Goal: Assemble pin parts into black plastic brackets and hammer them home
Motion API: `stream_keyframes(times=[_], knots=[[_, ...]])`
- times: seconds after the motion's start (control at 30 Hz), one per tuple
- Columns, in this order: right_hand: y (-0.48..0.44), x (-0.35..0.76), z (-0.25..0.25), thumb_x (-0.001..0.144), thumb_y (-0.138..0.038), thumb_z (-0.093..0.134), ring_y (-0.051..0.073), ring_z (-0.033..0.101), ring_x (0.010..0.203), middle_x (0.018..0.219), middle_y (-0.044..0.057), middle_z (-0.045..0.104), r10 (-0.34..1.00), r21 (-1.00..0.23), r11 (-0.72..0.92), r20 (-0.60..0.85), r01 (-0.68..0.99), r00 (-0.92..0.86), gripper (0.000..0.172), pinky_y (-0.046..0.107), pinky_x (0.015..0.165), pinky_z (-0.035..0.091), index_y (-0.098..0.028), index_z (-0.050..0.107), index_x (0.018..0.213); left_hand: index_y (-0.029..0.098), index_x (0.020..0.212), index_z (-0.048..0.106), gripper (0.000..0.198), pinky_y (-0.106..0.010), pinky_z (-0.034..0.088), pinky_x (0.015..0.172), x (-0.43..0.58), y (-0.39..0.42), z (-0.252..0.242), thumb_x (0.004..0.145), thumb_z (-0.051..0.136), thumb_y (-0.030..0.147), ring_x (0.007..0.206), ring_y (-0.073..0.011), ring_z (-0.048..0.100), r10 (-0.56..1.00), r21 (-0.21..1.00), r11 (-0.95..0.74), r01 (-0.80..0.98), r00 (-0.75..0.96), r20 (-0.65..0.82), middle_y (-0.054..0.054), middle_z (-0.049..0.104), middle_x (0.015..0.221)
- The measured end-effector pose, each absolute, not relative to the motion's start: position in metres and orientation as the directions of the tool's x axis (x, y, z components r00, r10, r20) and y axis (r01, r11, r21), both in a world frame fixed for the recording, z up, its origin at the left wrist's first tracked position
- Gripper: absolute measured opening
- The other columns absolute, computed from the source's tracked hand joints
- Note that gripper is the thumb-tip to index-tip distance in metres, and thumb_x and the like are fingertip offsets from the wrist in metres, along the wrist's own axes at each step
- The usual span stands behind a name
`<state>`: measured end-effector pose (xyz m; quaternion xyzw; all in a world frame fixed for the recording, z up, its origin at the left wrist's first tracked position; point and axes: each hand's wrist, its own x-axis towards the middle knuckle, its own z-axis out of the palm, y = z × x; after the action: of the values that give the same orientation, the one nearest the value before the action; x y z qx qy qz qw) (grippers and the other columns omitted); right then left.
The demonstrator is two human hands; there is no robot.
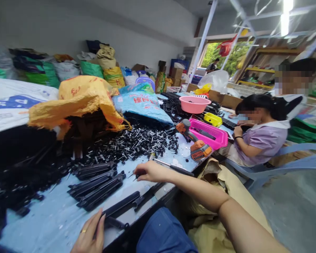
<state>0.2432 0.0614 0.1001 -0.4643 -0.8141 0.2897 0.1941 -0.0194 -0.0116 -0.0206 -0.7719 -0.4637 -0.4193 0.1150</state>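
Presently, a bar (122, 205) of black plastic lies on the desk (55, 218), on the near side of the pile (137, 142) of small black-and-silver parts. The end of the bar farthest from the pile is grasped by the left hand (88, 233), with the fingers laid over it and pressing it to the desk. A thin pin (133, 174) is pinched at the fingertips of the right hand (150, 171), just short of the pile's near edge. More bars (97, 186) are stacked between the pile and the held bar.

The bar is judged to be light, stiff and smooth. It is best held near one end and kept flat on the desk, since a long, narrow piece is likely to pivot when pushed at the other end. The pin is judged to be very light, hard and easily dropped, so a fingertip pinch on the shank is advised.

A screwdriver (173, 167) lies at the right of the pile's near edge. A drill (196, 142) and a pink basket (213, 131) are set to the right of the pile. Beyond them, a seated co-worker (263, 133) is occupied at the same desk.
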Motion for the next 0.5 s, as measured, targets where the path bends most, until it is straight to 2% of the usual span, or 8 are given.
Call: stream_keyframes(times=[0.13,0.3,0.5], knots=[[0.064,0.247,0.108,0.073,-0.012,0.067,0.011,0.06,0.068,0.073,0.0,0.066,0.901,-0.657,0.332,0.007,0.677,-0.435,0.013,0.019,0.063,0.043,-0.015,0.067,0.086,0.018,0.115,0.055,0.027,-0.028,0.05,0.078,-0.009,-0.021,-0.011,0.09,0.044,0.025,0.081,-0.0172,0.065,0.656,0.287,-0.505,0.814,0.146,0.74,-0.006,0.067,0.093],[0.065,0.24,0.107,0.067,-0.013,0.071,0.012,0.06,0.065,0.069,0.0,0.067,0.789,-0.635,0.359,-0.185,0.684,-0.585,0.012,0.019,0.061,0.042,-0.014,0.069,0.079,0.017,0.109,0.057,0.024,-0.027,0.053,0.075,-0.005,-0.026,-0.008,0.091,0.044,0.024,0.081,-0.0165,0.065,0.695,0.329,-0.454,0.828,0.099,0.712,-0.007,0.067,0.092],[0.064,0.225,0.1,0.067,-0.014,0.072,0.013,0.061,0.066,0.072,0.001,0.068,0.727,-0.481,0.47,-0.266,0.741,-0.633,0.011,0.02,0.058,0.04,-0.016,0.07,0.077,0.018,0.108,0.058,0.023,-0.027,0.054,0.074,-0.004,-0.028,-0.011,0.09,0.044,0.023,0.083,-0.0168,0.065,0.713,0.378,-0.446,0.811,0.066,0.698,-0.006,0.067,0.092]])
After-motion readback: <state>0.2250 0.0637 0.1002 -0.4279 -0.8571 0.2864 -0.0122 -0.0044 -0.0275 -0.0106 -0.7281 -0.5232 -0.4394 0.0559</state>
